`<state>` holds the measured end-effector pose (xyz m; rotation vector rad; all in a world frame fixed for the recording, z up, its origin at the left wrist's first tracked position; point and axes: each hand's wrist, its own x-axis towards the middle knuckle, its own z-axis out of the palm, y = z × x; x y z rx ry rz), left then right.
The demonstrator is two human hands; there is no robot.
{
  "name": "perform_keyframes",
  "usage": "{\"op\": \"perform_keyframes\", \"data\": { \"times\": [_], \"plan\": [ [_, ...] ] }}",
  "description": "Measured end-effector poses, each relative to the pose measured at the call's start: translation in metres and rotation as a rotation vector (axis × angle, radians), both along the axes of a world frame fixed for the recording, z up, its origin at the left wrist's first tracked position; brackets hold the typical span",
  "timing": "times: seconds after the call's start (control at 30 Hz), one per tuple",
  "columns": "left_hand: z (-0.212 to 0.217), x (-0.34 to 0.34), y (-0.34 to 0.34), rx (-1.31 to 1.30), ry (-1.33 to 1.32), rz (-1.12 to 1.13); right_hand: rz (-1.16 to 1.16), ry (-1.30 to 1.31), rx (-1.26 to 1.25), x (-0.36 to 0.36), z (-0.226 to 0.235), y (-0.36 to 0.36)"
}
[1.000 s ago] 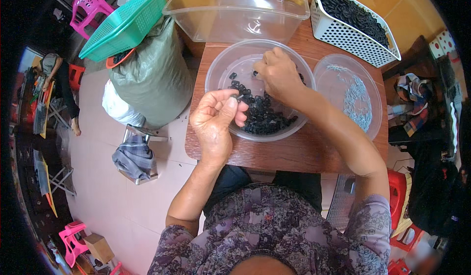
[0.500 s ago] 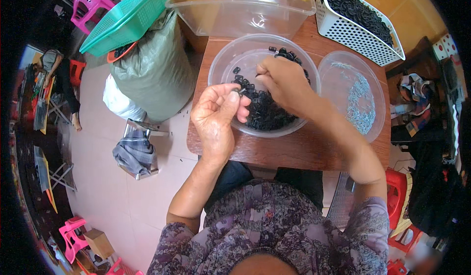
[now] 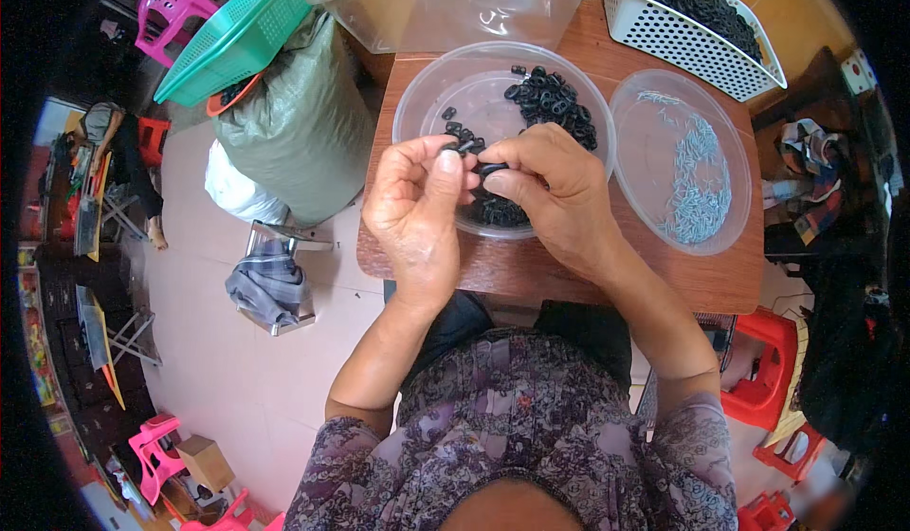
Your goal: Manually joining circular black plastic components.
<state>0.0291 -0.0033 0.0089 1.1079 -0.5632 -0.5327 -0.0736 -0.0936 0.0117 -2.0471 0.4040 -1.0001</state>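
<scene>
Both of my hands are close together over the near left side of a round clear plastic bowl (image 3: pixel 445 85). Small black plastic parts (image 3: pixel 555 104), ring- or link-shaped, are heaped inside it. My left hand (image 3: pixel 417 218) pinches a small dark part (image 3: pixel 450 148) between thumb and fingers, partly covered by the fingertips. Between the thumb and forefinger of my right hand (image 3: pixel 564 194) is a small black plastic part (image 3: pixel 489 169), nearly touching the left fingers. To the right, a round clear tray (image 3: pixel 646 194) holds many thin silvery pins or screws (image 3: pixel 700 180).
A white perforated basket (image 3: pixel 664 33) full of black rings stands at the table's far right. A clear rectangular bin (image 3: pixel 445 9) is behind the bowl. Left of the table (image 3: pixel 682 280) are a stuffed sack (image 3: pixel 303 133), green baskets (image 3: pixel 227 43) and a stool with grey cloth (image 3: pixel 268 284).
My right hand has come from over the bowl's middle toward my left hand, now with a black part showing in its fingers. My left hand stays nearly in place, still pinching.
</scene>
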Motion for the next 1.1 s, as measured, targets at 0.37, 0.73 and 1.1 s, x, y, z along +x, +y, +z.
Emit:
{"op": "perform_keyframes", "data": {
  "times": [0.37, 0.73, 1.1],
  "plan": [
    [-0.001, -0.006, 0.007, -0.006, 0.059, -0.046, 0.019, -0.09, 0.62, -0.012, -0.004, 0.014],
    [0.01, -0.014, 0.009, 0.037, 0.067, -0.057, 0.053, -0.208, 1.022, -0.011, -0.001, 0.01],
    [0.006, -0.014, 0.007, -0.017, 0.079, -0.085, 0.157, -0.184, 0.984, -0.015, 0.009, 0.017]
  ]
}}
